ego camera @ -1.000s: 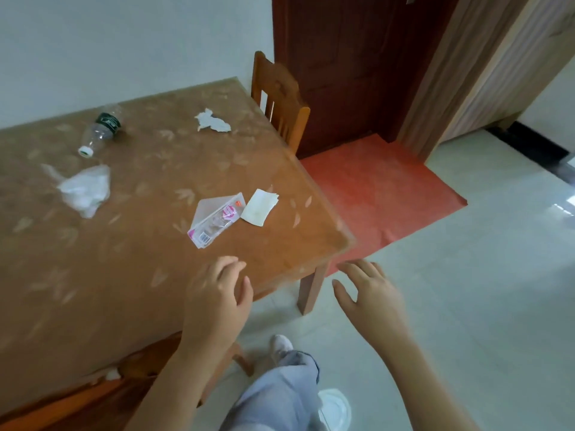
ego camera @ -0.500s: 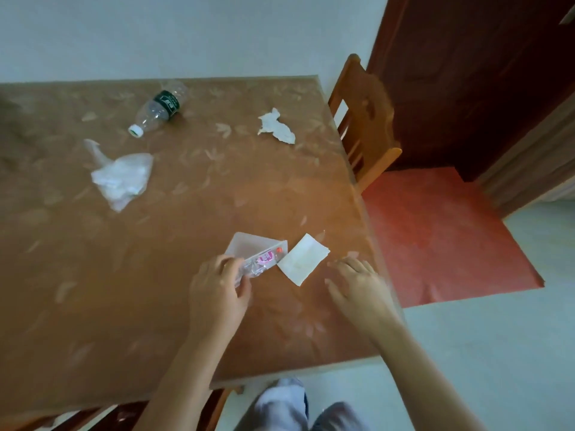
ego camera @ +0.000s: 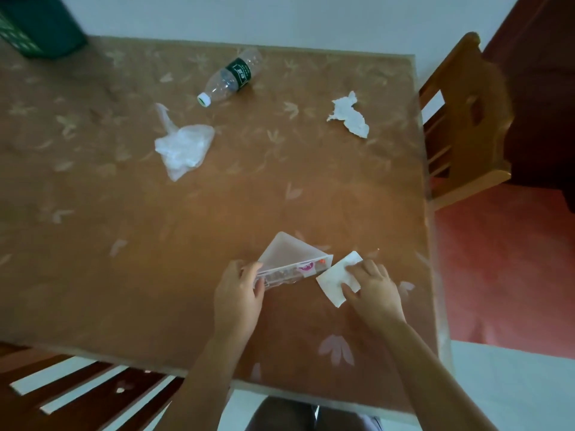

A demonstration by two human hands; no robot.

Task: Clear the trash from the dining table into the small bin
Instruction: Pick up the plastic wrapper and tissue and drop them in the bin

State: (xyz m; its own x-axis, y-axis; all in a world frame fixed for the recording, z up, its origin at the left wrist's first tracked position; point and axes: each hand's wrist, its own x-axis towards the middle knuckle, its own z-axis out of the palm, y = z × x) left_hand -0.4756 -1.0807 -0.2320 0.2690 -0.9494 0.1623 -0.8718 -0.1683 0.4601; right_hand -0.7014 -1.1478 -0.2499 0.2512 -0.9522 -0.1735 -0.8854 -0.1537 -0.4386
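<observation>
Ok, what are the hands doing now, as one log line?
left hand grips clear packet | right hand on napkin, grip unclear | bottle, plastic bag, tissue on table | bin far left corner

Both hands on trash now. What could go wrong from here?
The right hand only rests on the flat white paper napkin; it may slide off the right edge of the brown table.
The left hand grips one end of the clear triangular plastic package, which may twist loose.
The dark green bin sits at the far left corner; reaching across could roll the clear plastic bottle lying on its side.
</observation>
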